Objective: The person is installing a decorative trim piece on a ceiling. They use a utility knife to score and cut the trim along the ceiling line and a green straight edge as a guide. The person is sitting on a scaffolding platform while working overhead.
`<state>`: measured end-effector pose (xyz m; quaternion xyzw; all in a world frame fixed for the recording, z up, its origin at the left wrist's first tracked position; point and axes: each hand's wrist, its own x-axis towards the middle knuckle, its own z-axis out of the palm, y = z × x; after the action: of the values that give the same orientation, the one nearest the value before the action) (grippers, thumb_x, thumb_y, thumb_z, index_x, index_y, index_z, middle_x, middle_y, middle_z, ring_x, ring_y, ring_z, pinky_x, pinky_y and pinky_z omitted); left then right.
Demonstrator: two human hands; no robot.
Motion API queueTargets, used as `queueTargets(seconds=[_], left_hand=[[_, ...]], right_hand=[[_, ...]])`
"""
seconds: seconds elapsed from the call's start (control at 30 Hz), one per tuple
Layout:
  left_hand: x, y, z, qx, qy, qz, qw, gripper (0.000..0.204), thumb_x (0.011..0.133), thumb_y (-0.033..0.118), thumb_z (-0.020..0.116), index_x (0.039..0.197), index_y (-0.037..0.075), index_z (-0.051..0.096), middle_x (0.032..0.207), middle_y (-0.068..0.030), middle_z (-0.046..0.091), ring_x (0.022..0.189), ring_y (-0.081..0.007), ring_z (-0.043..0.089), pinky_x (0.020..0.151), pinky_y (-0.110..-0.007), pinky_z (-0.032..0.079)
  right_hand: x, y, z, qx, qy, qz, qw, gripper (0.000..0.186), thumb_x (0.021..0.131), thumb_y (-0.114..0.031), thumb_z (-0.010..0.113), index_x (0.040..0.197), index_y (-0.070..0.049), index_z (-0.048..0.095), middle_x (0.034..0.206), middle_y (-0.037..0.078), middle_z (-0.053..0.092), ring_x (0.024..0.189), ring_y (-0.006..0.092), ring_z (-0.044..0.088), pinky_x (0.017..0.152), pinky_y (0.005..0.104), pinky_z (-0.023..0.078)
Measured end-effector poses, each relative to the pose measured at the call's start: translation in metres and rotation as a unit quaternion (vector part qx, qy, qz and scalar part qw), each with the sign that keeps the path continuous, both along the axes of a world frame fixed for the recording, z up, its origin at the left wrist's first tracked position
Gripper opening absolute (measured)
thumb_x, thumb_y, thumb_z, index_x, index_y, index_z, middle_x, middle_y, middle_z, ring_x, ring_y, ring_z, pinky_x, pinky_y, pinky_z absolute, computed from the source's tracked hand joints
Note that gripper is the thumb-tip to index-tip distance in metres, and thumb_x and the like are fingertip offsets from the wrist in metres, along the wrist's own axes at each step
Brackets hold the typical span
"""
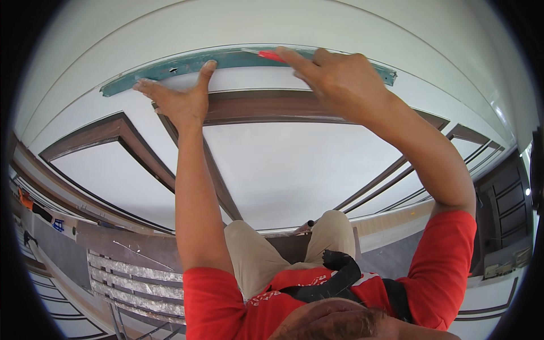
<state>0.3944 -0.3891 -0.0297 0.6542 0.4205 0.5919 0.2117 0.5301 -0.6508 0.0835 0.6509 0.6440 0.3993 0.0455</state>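
A long green metal strip (226, 59), scuffed along its edges, lies along the white wall just below the pale ceiling. My left hand (182, 103) presses on the strip's left part with fingers and thumb spread wide. In my closed right hand (345, 79) is a red utility knife (271, 55). Its thin pale tip points left along the strip's upper edge. The right fingers cover the rest of the handle and part of the strip behind them.
Brown moulding frames (260, 107) line the wall below the strip. A paint-spattered slatted platform (136, 277) stands at lower left. Grey floor (391, 255) shows far below. A person in orange (25, 198) is at the far left.
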Motion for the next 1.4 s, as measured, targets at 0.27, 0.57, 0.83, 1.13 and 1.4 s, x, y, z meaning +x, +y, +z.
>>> queueTargets(seconds=[0.27, 0.57, 0.83, 1.13, 1.4], left_hand=[[0.001, -0.005, 0.001, -0.009, 0.003, -0.008, 1.0, 0.164, 0.059, 0.083, 0.081, 0.156, -0.015, -0.008, 0.165, -0.0355, -0.006, 0.157, -0.0431, -0.006, 0.124, -0.063, 0.007], [0.002, 0.008, -0.007, 0.024, -0.005, 0.018, 1.0, 0.163, 0.06, 0.083, 0.081, 0.156, -0.015, -0.007, 0.166, -0.034, -0.004, 0.158, -0.0421, -0.005, 0.125, -0.062, 0.006], [0.002, 0.012, -0.009, 0.032, -0.026, 0.008, 0.999, 0.165, 0.058, 0.085, 0.079, 0.156, -0.016, -0.007, 0.166, -0.034, -0.005, 0.157, -0.0427, -0.005, 0.125, -0.061, 0.004], [0.004, 0.007, -0.003, 0.025, -0.013, 0.009, 1.0, 0.165, 0.057, 0.084, 0.081, 0.155, -0.016, -0.005, 0.165, -0.0367, -0.005, 0.157, -0.0448, -0.003, 0.125, -0.061, 0.011], [-0.002, 0.007, -0.001, 0.033, 0.004, 0.003, 0.999, 0.165, 0.058, 0.081, 0.083, 0.153, -0.02, -0.006, 0.163, -0.0392, -0.009, 0.156, -0.0471, -0.004, 0.127, -0.055, 0.011]], right_hand=[[-0.006, 0.041, 0.01, -0.04, -0.01, -0.019, 0.999, 0.068, 0.086, -0.002, 0.065, 0.151, -0.013, 0.05, 0.087, 0.014, 0.07, 0.071, 0.0271, 0.071, 0.062, 0.0381, 0.058], [0.019, -0.02, 0.004, -0.037, -0.021, -0.095, 0.995, 0.072, 0.085, -0.002, 0.066, 0.153, -0.016, 0.044, 0.084, 0.015, 0.069, 0.072, 0.0286, 0.072, 0.06, 0.0389, 0.058], [0.097, -0.145, 0.001, -0.031, -0.061, -0.242, 0.968, 0.078, 0.086, -0.001, 0.069, 0.157, -0.02, 0.04, 0.081, 0.014, 0.067, 0.061, 0.0265, 0.067, 0.055, 0.0372, 0.057], [0.112, -0.188, 0.003, -0.002, -0.049, -0.255, 0.966, 0.066, 0.093, -0.011, 0.07, 0.154, -0.019, 0.046, 0.077, 0.012, 0.065, 0.057, 0.0239, 0.064, 0.052, 0.0355, 0.054], [0.071, -0.164, -0.023, 0.124, 0.066, -0.133, 0.981, 0.05, 0.096, -0.016, 0.07, 0.144, -0.014, 0.055, 0.079, 0.008, 0.066, 0.062, 0.0226, 0.064, 0.053, 0.0356, 0.052]])
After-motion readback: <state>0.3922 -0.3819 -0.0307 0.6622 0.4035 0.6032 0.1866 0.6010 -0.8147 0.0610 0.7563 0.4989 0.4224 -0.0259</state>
